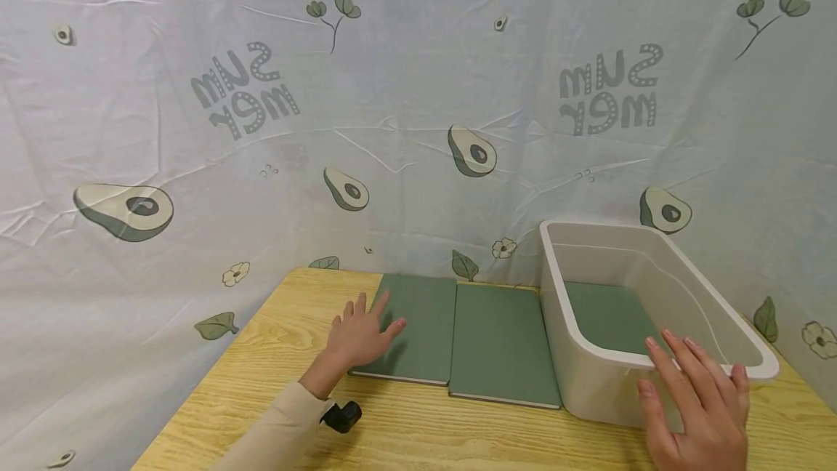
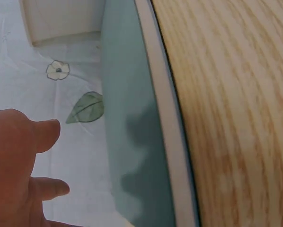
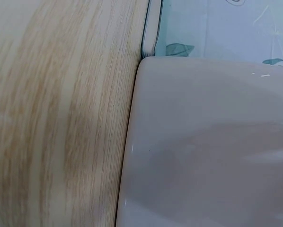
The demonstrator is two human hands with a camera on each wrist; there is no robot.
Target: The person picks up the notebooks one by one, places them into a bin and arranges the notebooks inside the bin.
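Two green hardcover books lie side by side on the wooden table, a left book (image 1: 425, 329) and a right book (image 1: 502, 340). Over the left book's near-left part, my left hand (image 1: 360, 336) is spread with nothing in it. In the left wrist view that hand's fingers stand apart from the book, and a shadow falls on the cover. A light grey plastic bin (image 1: 604, 380) stands right beside the right book. Inside lies another green, book-like flat thing (image 1: 608, 315). My right hand (image 1: 706, 413) is at the bin's near rim, fingers extended and overlapping it.
Behind the wooden table (image 1: 418, 431) hangs a pale curtain (image 1: 405, 93) printed with avocados and flowers. A black wrist camera (image 1: 343, 416) sticks out from my left sleeve (image 1: 277, 427). The bin's tall walls (image 3: 212, 142) rise from the table on the right.
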